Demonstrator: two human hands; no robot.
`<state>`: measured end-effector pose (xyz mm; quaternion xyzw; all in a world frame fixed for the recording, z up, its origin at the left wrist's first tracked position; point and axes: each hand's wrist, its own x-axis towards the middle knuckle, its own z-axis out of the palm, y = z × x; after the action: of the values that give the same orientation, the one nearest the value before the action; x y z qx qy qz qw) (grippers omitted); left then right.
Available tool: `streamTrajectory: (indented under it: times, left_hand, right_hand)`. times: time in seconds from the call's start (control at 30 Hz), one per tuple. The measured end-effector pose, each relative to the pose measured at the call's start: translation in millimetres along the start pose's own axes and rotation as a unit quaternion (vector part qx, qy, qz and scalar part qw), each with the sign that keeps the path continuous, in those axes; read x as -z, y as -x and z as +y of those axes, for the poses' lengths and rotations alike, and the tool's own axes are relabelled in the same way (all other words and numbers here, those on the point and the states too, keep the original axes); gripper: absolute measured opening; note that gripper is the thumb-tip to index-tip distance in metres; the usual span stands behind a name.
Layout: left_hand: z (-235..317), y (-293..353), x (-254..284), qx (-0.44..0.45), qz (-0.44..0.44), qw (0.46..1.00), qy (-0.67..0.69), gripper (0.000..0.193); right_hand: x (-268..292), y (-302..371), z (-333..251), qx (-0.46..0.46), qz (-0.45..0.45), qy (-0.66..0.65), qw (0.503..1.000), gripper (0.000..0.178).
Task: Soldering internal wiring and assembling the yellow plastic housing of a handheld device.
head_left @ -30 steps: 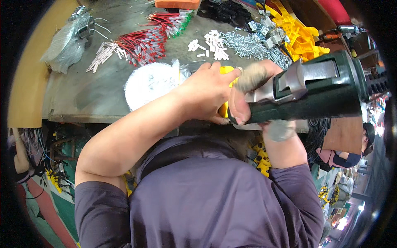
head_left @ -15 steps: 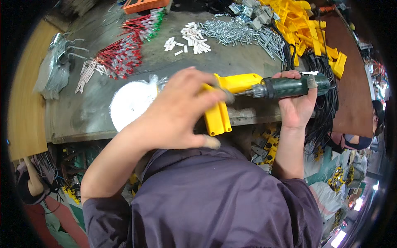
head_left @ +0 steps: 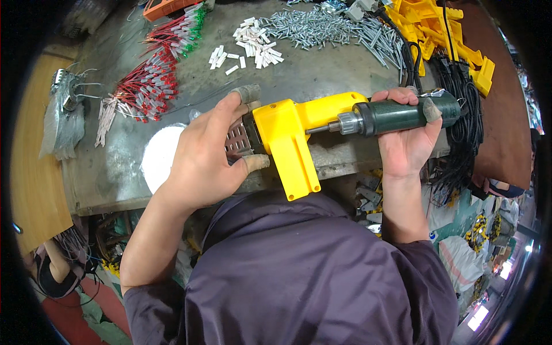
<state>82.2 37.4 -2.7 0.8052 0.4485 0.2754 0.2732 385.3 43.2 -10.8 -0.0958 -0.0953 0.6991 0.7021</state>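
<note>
Left hand (head_left: 201,152): half-curled about the slotted metal end (head_left: 237,140) of a yellow housing (head_left: 290,144), thumb below, fingers above; firmness of hold cannot be told.

Right hand (head_left: 408,144): closed round a green power screwdriver (head_left: 402,118), bit pointing left to the housing's inner corner; whether it sits on a screw cannot be told.

Housing: between the hands, at the bench's (head_left: 322,75) near edge.

Done, apparently: metal end and housing set together.

Left, by judgement: fastening seems unfinished; no wires show fitted.

Loose stock, unused: screws (head_left: 313,29); white pieces (head_left: 256,43); red-tipped wires (head_left: 152,83); yellow parts (head_left: 428,29), heaped; black cables (head_left: 460,103), bundled at right.
</note>
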Motion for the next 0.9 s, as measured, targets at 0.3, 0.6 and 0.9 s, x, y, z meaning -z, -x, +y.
streamTrajectory:
  times: [0.3,0.6,0.9]
  left_hand:
    - [-3,1,-1,-0.028,0.015,0.999,0.000,0.086]
    - [-11,2,-2,-0.020,0.007,1.000,0.004,0.087]
    - [-13,1,-3,-0.029,0.003,0.999,0.037,0.085]
  right_hand:
    - [-10,0,4,0.022,-0.023,0.012,0.999,0.036]
    - [-22,-32,-5,0.037,0.022,0.079,0.996,0.029]
    - [-17,-36,-1,0.006,0.029,0.052,0.998,0.027]
